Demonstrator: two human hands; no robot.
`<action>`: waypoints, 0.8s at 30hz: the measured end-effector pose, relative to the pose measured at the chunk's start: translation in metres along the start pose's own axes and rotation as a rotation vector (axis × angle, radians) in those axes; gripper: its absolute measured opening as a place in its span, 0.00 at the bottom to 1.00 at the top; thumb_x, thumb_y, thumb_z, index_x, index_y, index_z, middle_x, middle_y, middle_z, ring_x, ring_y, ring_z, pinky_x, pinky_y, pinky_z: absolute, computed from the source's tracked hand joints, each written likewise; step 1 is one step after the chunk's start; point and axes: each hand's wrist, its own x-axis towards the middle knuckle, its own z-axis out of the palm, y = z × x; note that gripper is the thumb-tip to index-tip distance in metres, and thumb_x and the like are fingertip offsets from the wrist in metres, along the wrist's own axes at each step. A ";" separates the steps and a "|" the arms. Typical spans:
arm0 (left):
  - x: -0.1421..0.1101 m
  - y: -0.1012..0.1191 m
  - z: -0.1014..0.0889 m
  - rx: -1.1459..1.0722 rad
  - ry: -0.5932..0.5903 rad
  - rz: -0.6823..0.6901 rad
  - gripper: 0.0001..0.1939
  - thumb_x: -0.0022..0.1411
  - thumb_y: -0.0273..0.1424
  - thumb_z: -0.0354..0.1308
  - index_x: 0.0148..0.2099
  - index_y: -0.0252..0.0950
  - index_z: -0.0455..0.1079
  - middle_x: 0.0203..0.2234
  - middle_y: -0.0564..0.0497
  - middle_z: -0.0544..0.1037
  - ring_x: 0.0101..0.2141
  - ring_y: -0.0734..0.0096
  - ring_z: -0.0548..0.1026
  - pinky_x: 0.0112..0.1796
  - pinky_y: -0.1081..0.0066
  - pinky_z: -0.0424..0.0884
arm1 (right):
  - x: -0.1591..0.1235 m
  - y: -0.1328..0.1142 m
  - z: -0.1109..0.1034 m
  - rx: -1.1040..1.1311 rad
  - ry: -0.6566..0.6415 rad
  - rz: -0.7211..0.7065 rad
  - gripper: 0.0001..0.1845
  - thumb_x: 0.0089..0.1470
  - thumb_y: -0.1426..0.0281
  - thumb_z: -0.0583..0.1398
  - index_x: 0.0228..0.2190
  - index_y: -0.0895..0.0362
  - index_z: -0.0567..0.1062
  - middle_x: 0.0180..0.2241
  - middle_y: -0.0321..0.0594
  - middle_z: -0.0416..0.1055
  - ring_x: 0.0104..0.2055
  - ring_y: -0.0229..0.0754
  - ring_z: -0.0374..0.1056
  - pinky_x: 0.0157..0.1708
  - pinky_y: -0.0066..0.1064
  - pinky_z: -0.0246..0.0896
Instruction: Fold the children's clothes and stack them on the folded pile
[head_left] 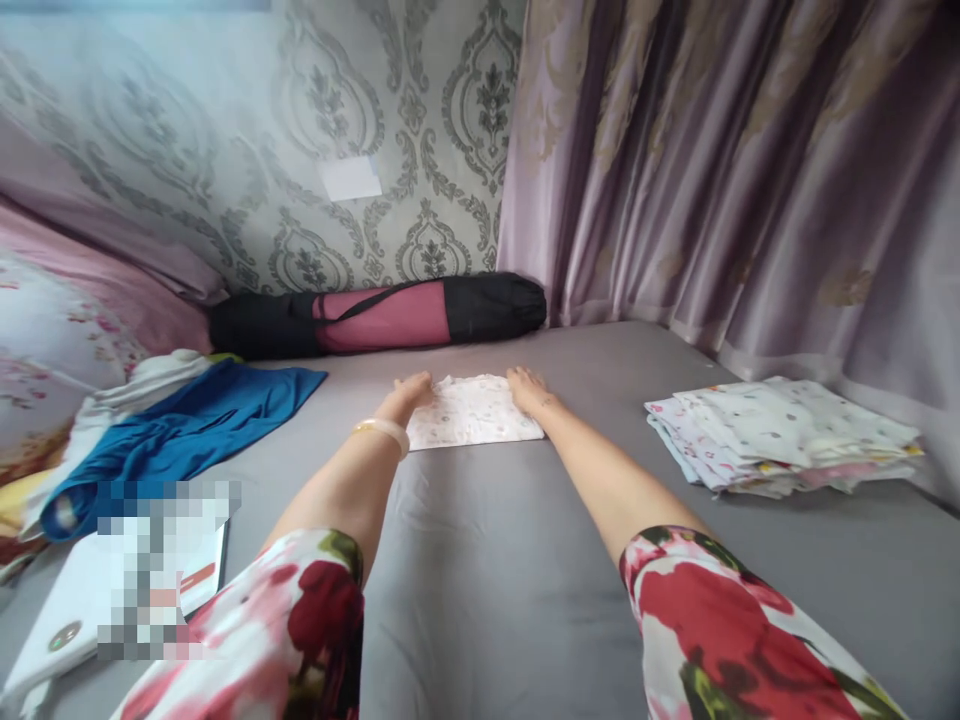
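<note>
A folded white cloth [480, 415] with a small faint print lies flat on the grey bedsheet, straight ahead of me. At its far left corner is my left hand [415, 388], fingers curled and closed on the edge; a pale bangle circles that wrist. My right hand [529, 388] closes on the far right corner, its fingers bent over the fabric. Both arms are stretched forward, and the fingertips are partly hidden. To the right sits a stack of folded printed cloths [780, 435], apart from my right hand.
A blue garment [195, 420] and other clothes lie crumpled at the left, near a floral pillow [52, 340]. A white device [82, 610], partly blurred out, rests at front left. Along the wall lies a black and pink long bag [386, 315]; purple curtains [675, 170] hang at right.
</note>
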 end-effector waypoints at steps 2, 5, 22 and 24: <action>-0.011 0.004 -0.004 0.031 -0.008 -0.057 0.13 0.57 0.28 0.56 0.45 0.32 0.74 0.46 0.35 0.77 0.49 0.48 0.73 0.50 0.47 0.63 | -0.008 0.004 -0.006 0.013 0.026 -0.016 0.24 0.59 0.80 0.49 0.54 0.60 0.68 0.54 0.53 0.69 0.59 0.49 0.62 0.55 0.39 0.54; -0.026 0.005 -0.021 0.055 -0.011 -0.081 0.12 0.61 0.30 0.52 0.45 0.36 0.73 0.49 0.38 0.76 0.52 0.50 0.71 0.52 0.50 0.62 | -0.015 0.012 -0.023 0.028 0.036 -0.049 0.19 0.61 0.75 0.51 0.52 0.57 0.70 0.52 0.50 0.72 0.55 0.50 0.66 0.52 0.38 0.55; -0.112 -0.013 -0.062 0.041 0.558 0.310 0.19 0.61 0.24 0.44 0.49 0.40 0.71 0.44 0.47 0.80 0.47 0.61 0.73 0.57 0.53 0.48 | -0.080 0.038 -0.074 -0.032 0.470 -0.457 0.15 0.59 0.79 0.52 0.44 0.59 0.75 0.43 0.46 0.75 0.45 0.46 0.66 0.48 0.35 0.50; -0.129 -0.016 -0.044 0.039 0.532 0.371 0.21 0.59 0.21 0.44 0.49 0.40 0.71 0.44 0.47 0.80 0.46 0.62 0.73 0.57 0.52 0.47 | -0.095 0.041 -0.056 -0.035 0.465 -0.527 0.15 0.60 0.79 0.51 0.42 0.59 0.75 0.41 0.45 0.75 0.44 0.45 0.66 0.48 0.34 0.50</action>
